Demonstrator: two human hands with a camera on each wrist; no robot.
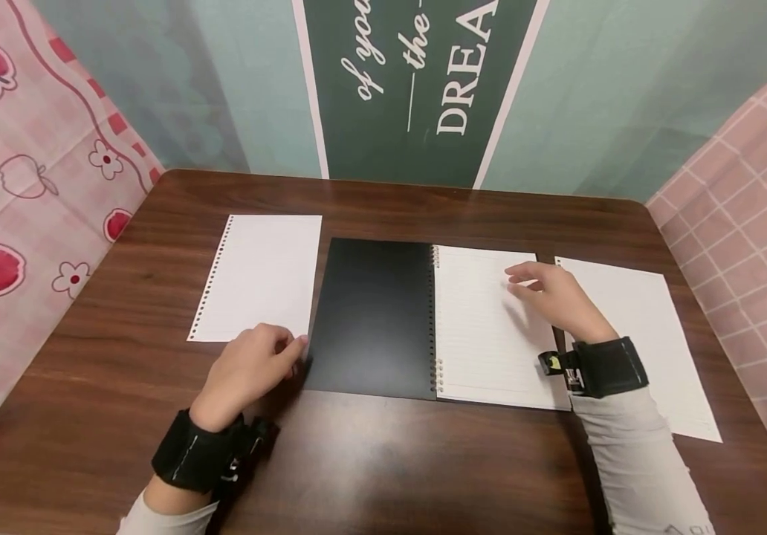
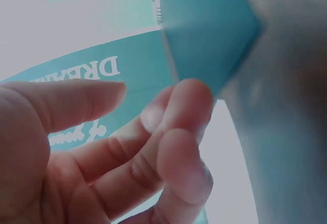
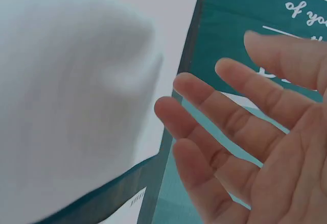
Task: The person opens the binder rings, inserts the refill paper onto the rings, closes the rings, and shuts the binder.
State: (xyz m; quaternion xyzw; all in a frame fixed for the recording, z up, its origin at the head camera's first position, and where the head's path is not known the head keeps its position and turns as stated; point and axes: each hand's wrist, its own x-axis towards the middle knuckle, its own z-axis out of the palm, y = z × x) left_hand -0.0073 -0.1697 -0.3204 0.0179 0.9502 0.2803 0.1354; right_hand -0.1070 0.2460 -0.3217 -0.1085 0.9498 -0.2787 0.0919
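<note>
The open notebook [image 1: 438, 321] lies in the middle of the head view, its long axis running left to right; the left hand [image 1: 250, 369], fingers bent, thumb apart, seemingly empty, is just beside the lower left edge of the black cover [image 1: 373, 319], while the right hand [image 1: 554, 299], relaxed and holding nothing, is nearer, over the lined page [image 1: 480, 327]

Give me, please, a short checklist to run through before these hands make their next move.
1. Notebook lying open on the table: ok.
2. Right hand empty: ok.
3. Left hand clear of the black cover: cannot tell; it is close, and contact is unclear.
4. Left loose sheet with its punched edge toward the notebook: not ok; that edge faces away.
5. Right loose sheet fully in sight: not ok; the right arm hides part of it.
</note>
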